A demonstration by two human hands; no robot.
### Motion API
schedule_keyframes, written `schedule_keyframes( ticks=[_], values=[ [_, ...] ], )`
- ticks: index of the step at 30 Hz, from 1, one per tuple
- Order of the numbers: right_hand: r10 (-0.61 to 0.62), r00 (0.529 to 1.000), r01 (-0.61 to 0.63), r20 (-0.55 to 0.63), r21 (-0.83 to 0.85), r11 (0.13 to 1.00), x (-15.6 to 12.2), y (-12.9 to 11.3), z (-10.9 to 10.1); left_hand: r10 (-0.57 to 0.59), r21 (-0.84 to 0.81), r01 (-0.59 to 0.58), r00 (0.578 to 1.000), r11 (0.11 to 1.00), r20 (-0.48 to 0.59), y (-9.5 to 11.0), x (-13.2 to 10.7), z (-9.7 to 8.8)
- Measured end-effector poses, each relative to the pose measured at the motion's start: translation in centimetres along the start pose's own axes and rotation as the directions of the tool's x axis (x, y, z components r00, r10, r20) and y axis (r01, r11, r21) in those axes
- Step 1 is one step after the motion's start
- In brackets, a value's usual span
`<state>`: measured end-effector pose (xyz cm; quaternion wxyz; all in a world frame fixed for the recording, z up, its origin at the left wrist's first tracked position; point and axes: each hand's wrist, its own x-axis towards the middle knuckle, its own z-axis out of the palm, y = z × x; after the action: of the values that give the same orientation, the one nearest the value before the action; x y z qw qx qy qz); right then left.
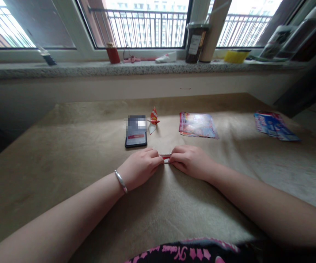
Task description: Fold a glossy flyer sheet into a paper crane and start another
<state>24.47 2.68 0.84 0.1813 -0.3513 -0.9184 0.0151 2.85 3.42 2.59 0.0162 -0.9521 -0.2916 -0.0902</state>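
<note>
Folded paper (165,157) mid-table, room around.

A small folded paper piece (166,157), red and white, lay flat on the tabletop (64,153) near the front, mostly hidden, only its narrow middle strip showing.

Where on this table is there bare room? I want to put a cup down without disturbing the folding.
Bare table lies left of the phone and left hand. Another free patch sits between the near paper stack and the far stack. It is crowded where both hands, right hand included, pinch the small paper, by the paper crane.
</note>
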Motion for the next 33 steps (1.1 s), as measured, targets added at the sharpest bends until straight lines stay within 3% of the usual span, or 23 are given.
schedule_keyframes(
  ticks=[7,10,21,27,33],
  values=[
    [-0.006,0.999,0.011,0.047,-0.096,0.995,-0.1,-0.4,-0.4,0.081,-0.039,-0.08,0.997,0.996,0.019,-0.3,0.0,-0.1],
    [-0.011,0.998,0.019,0.059,-0.126,0.992,-0.1,-0.6,-0.5,0.065,-0.022,-0.065,0.998,0.998,0.01,-0.1,0.0,-0.1],
    [0.128,0.99,-0.132,0.058,0.054,0.99,0.2,0.0,-0.4,0.05,0.039,-0.05,0.999,0.998,0.002,0.6,0.0,0.1],
    [0.054,0.997,-0.049,0.063,-0.088,0.995,0.0,-0.6,-0.8,0.052,0.03,-0.051,0.999,0.998,-0.012,0.8,0.0,0.1],
    [0.068,0.996,-0.064,0.066,-0.059,0.996,0.0,-0.5,-0.7,0.028,0.056,-0.028,1.0,0.998,-0.001,0.9,-0.1,0.0]
  ],
)
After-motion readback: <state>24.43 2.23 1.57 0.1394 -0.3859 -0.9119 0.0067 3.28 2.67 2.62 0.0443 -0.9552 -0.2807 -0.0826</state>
